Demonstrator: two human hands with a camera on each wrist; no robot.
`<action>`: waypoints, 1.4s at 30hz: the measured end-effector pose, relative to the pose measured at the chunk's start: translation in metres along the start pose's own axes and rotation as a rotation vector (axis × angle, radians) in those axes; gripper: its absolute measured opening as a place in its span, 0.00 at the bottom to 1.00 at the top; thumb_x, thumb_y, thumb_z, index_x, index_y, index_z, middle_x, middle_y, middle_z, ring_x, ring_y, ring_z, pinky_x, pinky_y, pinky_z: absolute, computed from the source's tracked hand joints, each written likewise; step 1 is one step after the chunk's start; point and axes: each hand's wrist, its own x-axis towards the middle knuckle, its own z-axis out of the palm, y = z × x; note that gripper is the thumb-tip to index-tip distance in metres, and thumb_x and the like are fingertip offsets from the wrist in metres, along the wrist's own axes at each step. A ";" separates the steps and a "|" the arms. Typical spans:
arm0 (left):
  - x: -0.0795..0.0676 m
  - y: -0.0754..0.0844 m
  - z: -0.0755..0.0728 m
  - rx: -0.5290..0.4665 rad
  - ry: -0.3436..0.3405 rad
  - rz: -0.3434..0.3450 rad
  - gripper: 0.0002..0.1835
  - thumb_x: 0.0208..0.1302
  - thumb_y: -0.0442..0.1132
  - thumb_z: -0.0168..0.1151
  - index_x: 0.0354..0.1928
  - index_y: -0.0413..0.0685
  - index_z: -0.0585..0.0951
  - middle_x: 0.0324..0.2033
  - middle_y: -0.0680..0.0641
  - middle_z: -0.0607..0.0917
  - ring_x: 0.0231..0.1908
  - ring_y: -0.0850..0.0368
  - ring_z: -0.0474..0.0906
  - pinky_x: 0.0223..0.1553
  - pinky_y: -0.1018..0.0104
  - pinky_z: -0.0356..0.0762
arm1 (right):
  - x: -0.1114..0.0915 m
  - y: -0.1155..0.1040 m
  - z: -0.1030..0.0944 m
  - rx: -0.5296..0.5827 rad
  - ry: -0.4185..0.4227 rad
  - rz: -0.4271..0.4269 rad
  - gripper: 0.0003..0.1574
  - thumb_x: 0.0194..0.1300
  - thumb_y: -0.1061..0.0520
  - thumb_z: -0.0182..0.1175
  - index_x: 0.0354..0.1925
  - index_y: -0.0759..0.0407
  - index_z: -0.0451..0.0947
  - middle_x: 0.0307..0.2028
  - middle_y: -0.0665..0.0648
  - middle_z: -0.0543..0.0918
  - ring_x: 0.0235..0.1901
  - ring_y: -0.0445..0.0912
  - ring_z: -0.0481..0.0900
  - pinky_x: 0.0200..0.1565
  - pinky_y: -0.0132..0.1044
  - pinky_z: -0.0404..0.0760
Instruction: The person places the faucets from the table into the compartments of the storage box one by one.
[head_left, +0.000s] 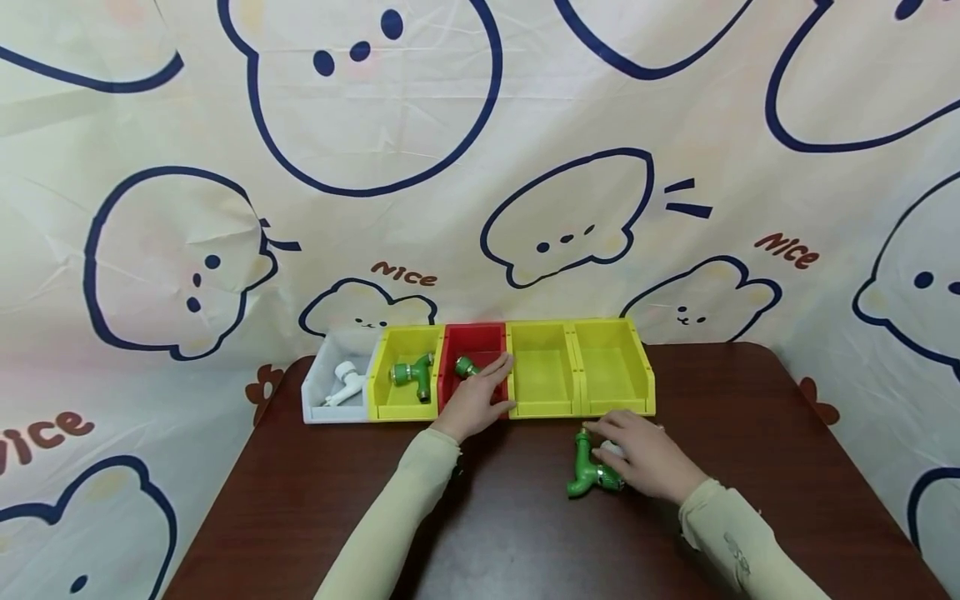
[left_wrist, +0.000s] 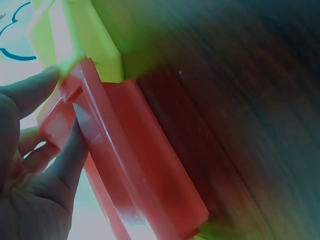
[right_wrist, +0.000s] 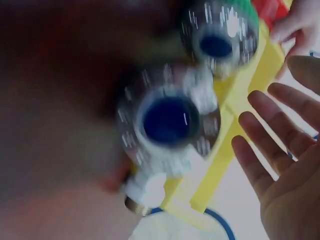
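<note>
My left hand (head_left: 474,400) rests on the red bin (head_left: 474,336) at its right wall, fingers fairly straight; in the left wrist view its fingertips lie at the bin's edge (left_wrist: 90,100). A green tap (head_left: 465,365) lies in that bin, partly hidden by the hand. On the table, my right hand (head_left: 648,457) reaches over another green tap (head_left: 583,467) and a white tap (head_left: 612,449). In the right wrist view the fingers are spread and straight, beside the chrome-ringed ends of the white tap (right_wrist: 170,120) and green tap (right_wrist: 220,37).
Joined bins stand in a row along the table's back edge. A white bin (head_left: 311,392) at the left holds a white tap (head_left: 347,383). Beside it a yellow bin (head_left: 382,400) holds a green tap (head_left: 420,377). Two more yellow bins (head_left: 576,367) stand right of the red one.
</note>
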 end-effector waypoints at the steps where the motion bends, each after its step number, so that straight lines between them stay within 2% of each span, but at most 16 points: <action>1: 0.000 -0.001 -0.001 -0.003 -0.008 0.007 0.45 0.67 0.48 0.72 0.81 0.55 0.60 0.81 0.52 0.60 0.73 0.50 0.70 0.68 0.57 0.76 | -0.003 -0.002 0.002 0.007 -0.012 -0.017 0.25 0.71 0.49 0.66 0.64 0.52 0.81 0.50 0.50 0.83 0.47 0.42 0.79 0.44 0.42 0.83; 5: 0.000 -0.005 -0.002 -0.025 -0.020 0.034 0.48 0.64 0.47 0.74 0.81 0.55 0.59 0.81 0.52 0.60 0.74 0.51 0.69 0.68 0.58 0.76 | -0.011 -0.007 0.013 0.009 -0.047 -0.074 0.25 0.68 0.46 0.70 0.60 0.53 0.83 0.47 0.47 0.81 0.43 0.38 0.75 0.41 0.38 0.80; 10: 0.000 -0.008 -0.003 -0.050 -0.011 0.060 0.50 0.60 0.45 0.77 0.81 0.51 0.61 0.80 0.50 0.61 0.75 0.51 0.66 0.69 0.57 0.75 | -0.016 -0.009 0.022 -0.061 -0.059 -0.105 0.30 0.60 0.44 0.76 0.57 0.51 0.81 0.44 0.46 0.78 0.41 0.38 0.74 0.42 0.40 0.80; 15: 0.000 -0.008 0.000 -0.058 -0.003 0.068 0.52 0.57 0.45 0.79 0.81 0.51 0.61 0.80 0.49 0.61 0.76 0.51 0.65 0.69 0.56 0.74 | -0.014 -0.012 0.023 -0.124 -0.049 -0.113 0.34 0.57 0.49 0.78 0.58 0.56 0.77 0.44 0.49 0.81 0.44 0.45 0.79 0.46 0.46 0.83; 20: 0.001 -0.008 0.001 -0.049 -0.002 0.064 0.52 0.56 0.45 0.79 0.80 0.51 0.62 0.80 0.50 0.61 0.76 0.52 0.65 0.69 0.57 0.74 | -0.011 -0.013 0.025 -0.164 -0.042 -0.119 0.30 0.57 0.52 0.78 0.53 0.56 0.75 0.39 0.48 0.81 0.42 0.45 0.80 0.44 0.45 0.82; 25: -0.001 -0.008 -0.004 0.038 -0.014 0.054 0.50 0.60 0.51 0.77 0.81 0.55 0.61 0.80 0.52 0.61 0.76 0.49 0.65 0.71 0.52 0.73 | -0.008 -0.012 0.026 -0.164 -0.049 -0.112 0.27 0.55 0.53 0.78 0.47 0.53 0.74 0.35 0.44 0.78 0.38 0.42 0.76 0.43 0.44 0.80; 26: -0.002 -0.009 -0.006 0.075 0.001 0.051 0.49 0.62 0.53 0.75 0.81 0.57 0.61 0.80 0.52 0.61 0.76 0.48 0.65 0.71 0.50 0.72 | -0.007 -0.012 0.026 -0.162 -0.053 -0.111 0.26 0.56 0.53 0.78 0.46 0.53 0.74 0.34 0.44 0.78 0.37 0.42 0.76 0.43 0.45 0.80; 28: -0.003 -0.012 -0.011 0.152 0.075 0.044 0.44 0.66 0.56 0.70 0.80 0.58 0.63 0.79 0.52 0.64 0.75 0.44 0.66 0.72 0.44 0.69 | -0.006 -0.012 0.026 -0.162 -0.059 -0.110 0.25 0.56 0.53 0.78 0.45 0.53 0.74 0.34 0.44 0.77 0.37 0.42 0.76 0.43 0.45 0.80; 32: -0.002 -0.026 -0.023 0.264 0.272 -0.038 0.37 0.72 0.55 0.63 0.78 0.53 0.67 0.77 0.47 0.68 0.74 0.37 0.65 0.74 0.36 0.63 | -0.005 -0.014 0.027 -0.166 -0.055 -0.104 0.23 0.56 0.54 0.78 0.43 0.52 0.74 0.33 0.44 0.77 0.37 0.42 0.76 0.41 0.43 0.79; 34: -0.002 -0.034 -0.027 0.279 0.308 -0.113 0.37 0.73 0.52 0.63 0.79 0.49 0.65 0.78 0.44 0.66 0.75 0.37 0.62 0.76 0.38 0.60 | -0.005 -0.015 0.026 -0.165 -0.055 -0.099 0.23 0.56 0.54 0.77 0.42 0.52 0.73 0.33 0.44 0.76 0.37 0.42 0.76 0.39 0.43 0.78; 38: -0.002 -0.049 -0.027 0.235 0.236 -0.240 0.40 0.74 0.44 0.62 0.81 0.43 0.57 0.81 0.42 0.57 0.79 0.39 0.55 0.79 0.45 0.58 | -0.005 -0.016 0.026 -0.156 -0.059 -0.091 0.22 0.57 0.55 0.77 0.42 0.52 0.73 0.33 0.44 0.76 0.37 0.43 0.76 0.39 0.43 0.78; 42: -0.001 -0.057 -0.023 0.145 0.183 -0.276 0.40 0.75 0.35 0.58 0.82 0.39 0.51 0.82 0.39 0.52 0.79 0.39 0.56 0.77 0.47 0.61 | -0.006 -0.017 0.026 -0.161 -0.060 -0.090 0.22 0.57 0.55 0.77 0.43 0.53 0.73 0.34 0.45 0.77 0.38 0.43 0.76 0.40 0.43 0.79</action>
